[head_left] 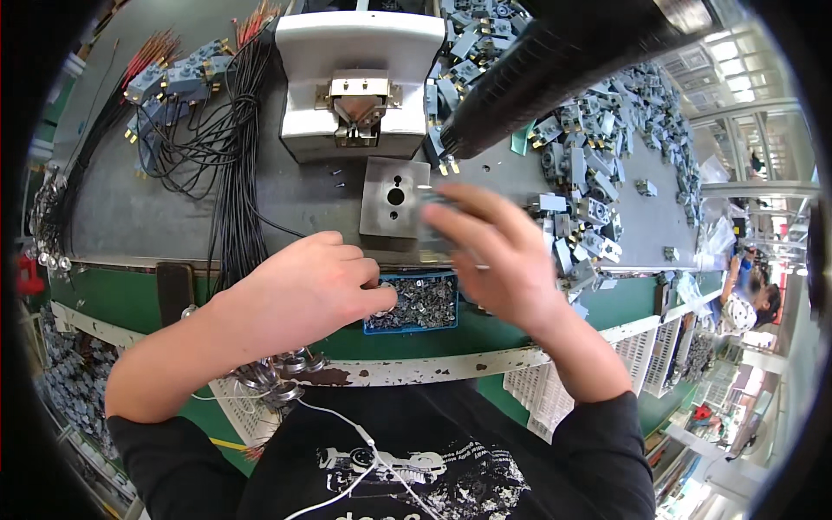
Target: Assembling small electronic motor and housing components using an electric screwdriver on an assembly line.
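Left hand [325,282] curled over blue tray [412,330], right hand [507,260] angled beside metal block [376,212] (cannot tell what either holds)

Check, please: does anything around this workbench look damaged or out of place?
Yes. The white front rail looks worn: its paint is chipped, showing dark patches. Also, two tiny screw-like pieces lie loose on the grey bench top, away from the blue parts tray.
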The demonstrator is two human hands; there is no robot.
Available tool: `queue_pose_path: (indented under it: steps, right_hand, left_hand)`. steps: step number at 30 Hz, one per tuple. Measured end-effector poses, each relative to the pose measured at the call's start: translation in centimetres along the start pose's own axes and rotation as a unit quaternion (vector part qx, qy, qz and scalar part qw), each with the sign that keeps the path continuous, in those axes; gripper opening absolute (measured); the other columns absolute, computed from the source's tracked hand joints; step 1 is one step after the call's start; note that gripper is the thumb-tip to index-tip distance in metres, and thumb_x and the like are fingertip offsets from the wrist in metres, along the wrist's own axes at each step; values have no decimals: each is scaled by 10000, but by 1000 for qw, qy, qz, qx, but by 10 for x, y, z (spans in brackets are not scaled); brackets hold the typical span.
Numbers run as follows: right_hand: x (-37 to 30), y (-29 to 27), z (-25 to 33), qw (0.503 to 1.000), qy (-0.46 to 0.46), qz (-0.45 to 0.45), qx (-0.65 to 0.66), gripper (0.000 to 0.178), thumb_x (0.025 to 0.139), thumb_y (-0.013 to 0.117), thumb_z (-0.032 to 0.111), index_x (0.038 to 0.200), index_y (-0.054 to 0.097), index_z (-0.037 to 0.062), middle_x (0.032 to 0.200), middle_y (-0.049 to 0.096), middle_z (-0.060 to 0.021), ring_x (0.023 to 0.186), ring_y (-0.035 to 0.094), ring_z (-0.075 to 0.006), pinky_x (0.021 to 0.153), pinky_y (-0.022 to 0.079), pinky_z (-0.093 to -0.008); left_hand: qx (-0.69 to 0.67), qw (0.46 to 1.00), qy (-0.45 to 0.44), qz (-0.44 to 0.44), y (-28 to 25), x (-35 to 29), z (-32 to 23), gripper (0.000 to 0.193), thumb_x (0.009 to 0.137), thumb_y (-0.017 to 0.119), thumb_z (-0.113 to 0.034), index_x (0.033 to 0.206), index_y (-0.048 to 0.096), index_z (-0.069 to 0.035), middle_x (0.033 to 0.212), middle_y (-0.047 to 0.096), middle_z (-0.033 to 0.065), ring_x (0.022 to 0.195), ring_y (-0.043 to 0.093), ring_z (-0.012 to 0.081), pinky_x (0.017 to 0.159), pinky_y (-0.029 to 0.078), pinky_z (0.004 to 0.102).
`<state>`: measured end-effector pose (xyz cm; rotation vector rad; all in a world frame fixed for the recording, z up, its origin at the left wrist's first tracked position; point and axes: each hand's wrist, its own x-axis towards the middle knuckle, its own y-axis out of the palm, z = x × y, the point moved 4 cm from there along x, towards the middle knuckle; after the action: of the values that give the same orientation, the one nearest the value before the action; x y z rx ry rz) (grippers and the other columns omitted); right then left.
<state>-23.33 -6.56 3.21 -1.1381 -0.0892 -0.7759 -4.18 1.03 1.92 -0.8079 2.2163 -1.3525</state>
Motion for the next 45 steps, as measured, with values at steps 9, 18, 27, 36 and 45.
queue_pose_path:
  steps: [9,18,27,36,45]
  right_hand:
    - [-4,38,2,996,53,32,-68,493,854,752,46,1335,643,50,1385,612,-190,1099,691,-340,874,583,-418]
    - [1,56,-5,994,54,1,-98,411,867,763,73,1273,707,106,1374,658,-136,1025,726,-303,829,591,-380]
    - [11,5,8,992,47,-116,-15,355,868,734,-14,1218,713,43,1269,697,-174,1039,724,-303,846,575,-377]
    - [57,-86,6,879,-104,-446,135,674,1005,583,-5,1579,240,73,1454,503,-263,1130,654,-324,920,579,-425]
    - [122,-48,-8,862,148,-321,364,330,870,818,22,1116,599,17,842,690,-32,717,668,-124,645,549,-276]
  left_hand:
    - [-5,1000,-1,-30,5,-4,0,147,834,666,-160,980,671,-140,844,639,8,869,654,187,790,467,339]
    - [29,999,-2,-15,1,-5,-3,202,854,708,-220,1045,710,-154,849,633,-14,866,637,163,777,446,326]
    - [-1,991,-7,-136,-33,-9,-2,254,814,803,-236,1042,752,-137,842,652,1,785,630,188,696,458,343]
    - [52,954,-138,-261,-24,22,35,196,850,768,-201,1014,732,-99,781,621,59,766,668,273,675,542,410]
    - [74,953,-179,-232,-19,21,39,192,849,775,-222,1001,723,-117,766,615,44,741,669,260,637,538,402]
